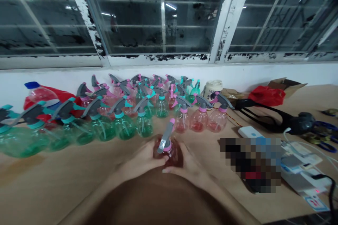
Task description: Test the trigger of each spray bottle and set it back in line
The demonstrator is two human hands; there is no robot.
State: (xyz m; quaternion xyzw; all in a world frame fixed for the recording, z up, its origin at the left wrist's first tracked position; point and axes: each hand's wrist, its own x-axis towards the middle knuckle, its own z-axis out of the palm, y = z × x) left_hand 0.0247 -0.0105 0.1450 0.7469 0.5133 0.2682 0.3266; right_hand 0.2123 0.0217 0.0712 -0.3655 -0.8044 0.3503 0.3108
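A pink, see-through spray bottle [174, 156] with a grey and pink trigger head stands upright in front of me, low in the middle of the view. My left hand [145, 158] wraps its left side, the thumb lying across the front. From the other side my right hand [191, 165] closes around the same bottle, its thumb close to the left one. Just beyond my hands are a green spray bottle [144, 124] and a pink-collared spray bottle [181, 119] of the same shape. The fingers behind the held bottle are hidden.
Several green spray bottles [101, 126] line the left, with more pink ones [199, 119] right of centre and behind. A white tub [213, 88], red plastic bag [266, 95], black strap [280, 119], scissors [327, 146] and power strip [303, 179] lie rightward. Windows [161, 14] rise behind.
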